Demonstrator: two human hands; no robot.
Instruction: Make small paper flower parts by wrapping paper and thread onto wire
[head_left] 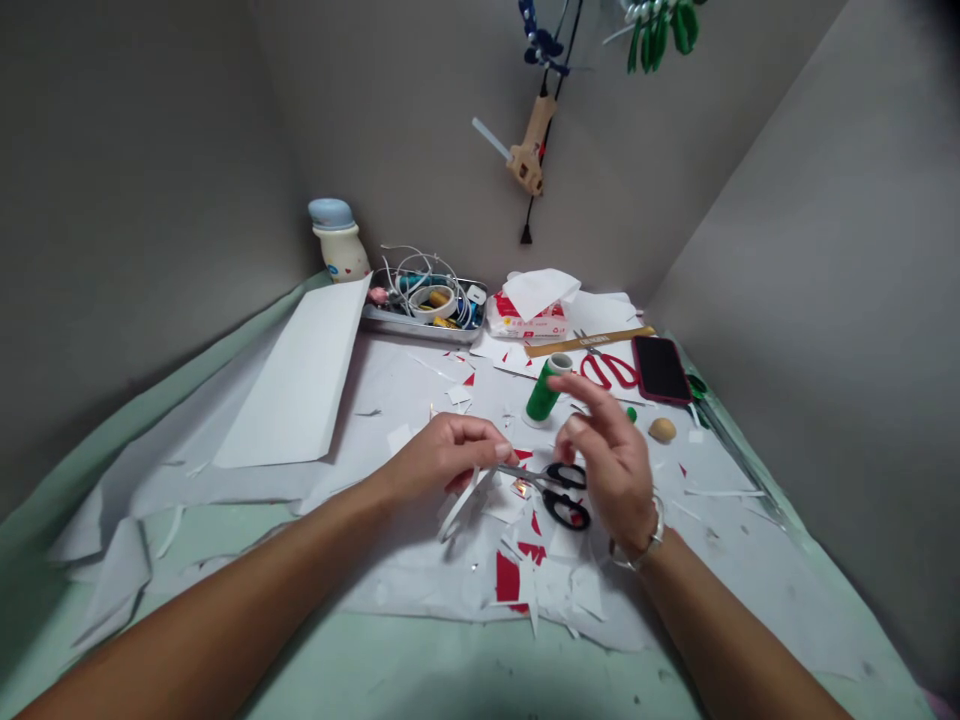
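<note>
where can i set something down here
Most room: the green cloth in front of the paper sheet, nearest you. Also paper right of your right hand, below the phone. Crowded: around the black scissors and red scraps.

The tips of the scissors [525,474] are hidden at the left hand [442,455], the top edge cuts off the green hanging thing [660,30] and blue hanging thing [541,40], and the small items [442,300] in the metal tray [405,325] are hard to tell apart.
</note>
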